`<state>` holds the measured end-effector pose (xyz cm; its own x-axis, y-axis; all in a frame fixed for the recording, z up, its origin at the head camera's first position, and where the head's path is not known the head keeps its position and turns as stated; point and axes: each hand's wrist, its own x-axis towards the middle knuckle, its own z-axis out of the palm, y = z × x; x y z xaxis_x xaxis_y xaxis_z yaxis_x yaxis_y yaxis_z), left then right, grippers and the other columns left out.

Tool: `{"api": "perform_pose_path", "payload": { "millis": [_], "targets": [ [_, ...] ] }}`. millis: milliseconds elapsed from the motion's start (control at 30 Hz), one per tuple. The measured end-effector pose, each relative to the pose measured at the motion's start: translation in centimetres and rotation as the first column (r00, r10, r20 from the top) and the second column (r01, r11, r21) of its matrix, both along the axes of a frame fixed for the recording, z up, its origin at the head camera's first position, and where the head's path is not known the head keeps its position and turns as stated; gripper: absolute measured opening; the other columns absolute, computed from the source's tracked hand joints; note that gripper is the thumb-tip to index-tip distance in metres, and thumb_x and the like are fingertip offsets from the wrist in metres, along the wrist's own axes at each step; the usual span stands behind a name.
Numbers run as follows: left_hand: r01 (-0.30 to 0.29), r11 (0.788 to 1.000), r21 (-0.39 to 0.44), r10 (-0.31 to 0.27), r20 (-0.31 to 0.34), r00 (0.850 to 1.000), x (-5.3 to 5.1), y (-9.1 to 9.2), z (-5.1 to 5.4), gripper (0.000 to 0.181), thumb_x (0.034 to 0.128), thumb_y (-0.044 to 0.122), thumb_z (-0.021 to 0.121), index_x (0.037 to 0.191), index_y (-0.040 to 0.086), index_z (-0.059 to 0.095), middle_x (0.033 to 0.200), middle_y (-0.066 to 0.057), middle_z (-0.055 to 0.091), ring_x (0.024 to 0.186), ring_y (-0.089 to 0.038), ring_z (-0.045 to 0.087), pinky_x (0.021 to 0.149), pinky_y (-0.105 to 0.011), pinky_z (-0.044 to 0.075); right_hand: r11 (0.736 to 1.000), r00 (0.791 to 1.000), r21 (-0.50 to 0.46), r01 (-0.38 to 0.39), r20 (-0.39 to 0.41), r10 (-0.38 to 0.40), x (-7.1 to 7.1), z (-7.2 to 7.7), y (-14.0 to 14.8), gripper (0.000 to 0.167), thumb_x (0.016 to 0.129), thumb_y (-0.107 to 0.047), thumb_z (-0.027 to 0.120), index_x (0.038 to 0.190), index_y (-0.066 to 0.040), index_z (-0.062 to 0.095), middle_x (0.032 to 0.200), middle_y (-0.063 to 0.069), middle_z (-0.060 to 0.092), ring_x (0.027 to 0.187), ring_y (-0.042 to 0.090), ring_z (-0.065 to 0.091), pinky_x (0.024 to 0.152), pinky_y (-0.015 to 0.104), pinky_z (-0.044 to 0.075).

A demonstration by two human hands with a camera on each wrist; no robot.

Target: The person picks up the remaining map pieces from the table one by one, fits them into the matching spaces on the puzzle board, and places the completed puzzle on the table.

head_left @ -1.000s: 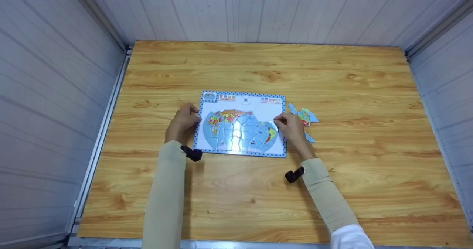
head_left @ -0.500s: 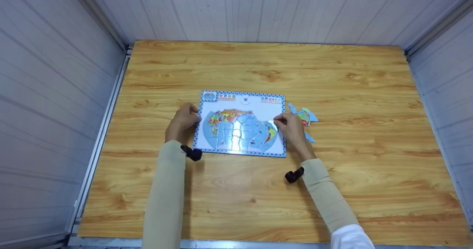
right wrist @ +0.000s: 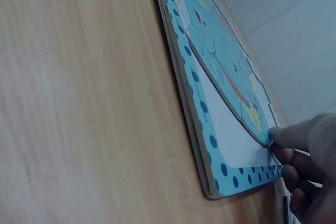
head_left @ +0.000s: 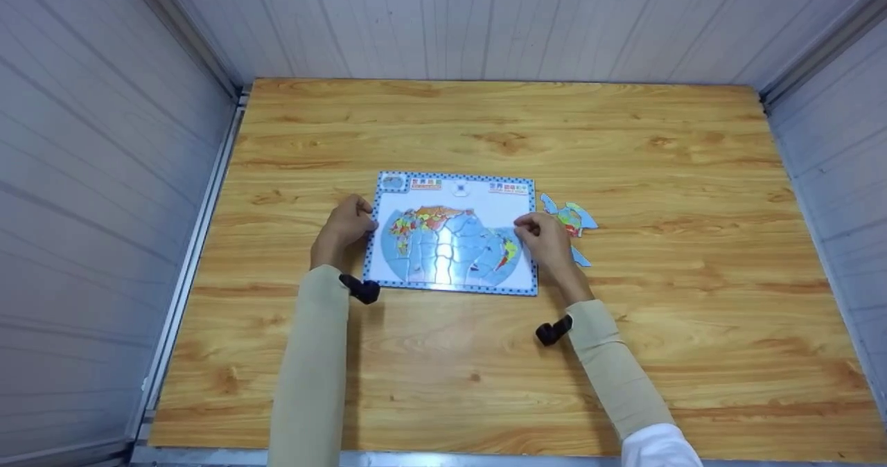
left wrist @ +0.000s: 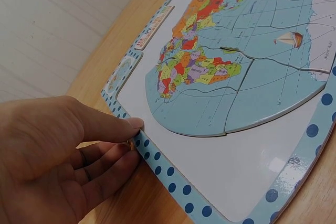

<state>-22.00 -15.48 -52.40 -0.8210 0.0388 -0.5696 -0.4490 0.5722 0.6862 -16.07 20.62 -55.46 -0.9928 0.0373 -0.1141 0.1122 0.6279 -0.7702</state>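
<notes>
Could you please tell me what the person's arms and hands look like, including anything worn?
The left hand and right hand are bare. The left sleeve and right sleeve are plain beige, each with a small black device near the cuff; white cloth shows beyond the right sleeve.

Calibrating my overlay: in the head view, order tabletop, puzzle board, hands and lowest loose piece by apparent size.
1. Tabletop
2. Puzzle board
3. Left hand and right hand, too alike to rank
4. Lowest loose piece
</notes>
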Motion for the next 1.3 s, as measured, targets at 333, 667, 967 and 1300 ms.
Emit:
{"api": "perform_pose_path", "payload": {
  "millis": [333, 667, 967, 1300],
  "targets": [
    [0.001, 1.0, 0.009, -0.001, 0.008, 1.0, 0.1, -0.1, 0.0, 0.027, 0.094, 0.009, 0.054, 0.119, 0.008, 0.045, 0.108, -0.009, 0.049, 0.098, -0.023, 0.049, 0.083, -0.033, 0.04, 0.983, 0.999, -0.183, 0.013, -0.032, -0.019, 0.5, -0.4, 0.9, 0.02, 0.092, -0.019, 0.063, 0.11, -0.01, 0.065, 0.099, 0.007, 0.061, 0.089, 0.018, 0.054, 0.076, 0.025, 0.044],
    [0.023, 1.0, 0.002, -0.023, -0.038, 0.999, 0.2, -0.1, 0.1, 0.027, 0.0935, 0.008, 0.054, 0.119, 0.005, 0.045, 0.107, -0.009, 0.049, 0.098, -0.023, 0.047, 0.084, -0.033, 0.038, 0.973, 0.991, -0.228, 0.029, -0.119, -0.058, 0.6, 0.0, 2.3, 0.024, 0.091, -0.019, 0.065, 0.112, -0.006, 0.064, 0.103, 0.009, 0.063, 0.091, 0.015, 0.056, 0.078, 0.02, 0.045],
    [0.035, 0.999, -0.025, -0.036, -0.049, 0.998, 0.1, -0.1, 0.0, 0.026, 0.0938, 0.007, 0.052, 0.119, 0.005, 0.046, 0.106, -0.01, 0.049, 0.097, -0.023, 0.047, 0.081, -0.032, 0.039, 0.957, 0.987, -0.285, 0.059, -0.127, -0.099, 1.1, 1.2, 3.3, 0.031, 0.09, -0.013, 0.066, 0.116, 0.004, 0.062, 0.11, 0.023, 0.06, 0.094, 0.026, 0.055, 0.077, 0.019, 0.044],
    [0.01, 1.0, -0.014, -0.01, -0.012, 1.0, 0.0, 0.0, 0.2, 0.024, 0.0948, 0.008, 0.051, 0.118, 0.007, 0.045, 0.111, -0.01, 0.049, 0.101, -0.024, 0.048, 0.086, -0.034, 0.04, 0.968, 0.98, -0.229, 0.099, -0.147, -0.136, 0.9, 0.2, 5.0, 0.027, 0.089, -0.014, 0.067, 0.113, -0.002, 0.063, 0.112, 0.015, 0.059, 0.096, 0.022, 0.056, 0.081, 0.021, 0.045]
  ]
}}
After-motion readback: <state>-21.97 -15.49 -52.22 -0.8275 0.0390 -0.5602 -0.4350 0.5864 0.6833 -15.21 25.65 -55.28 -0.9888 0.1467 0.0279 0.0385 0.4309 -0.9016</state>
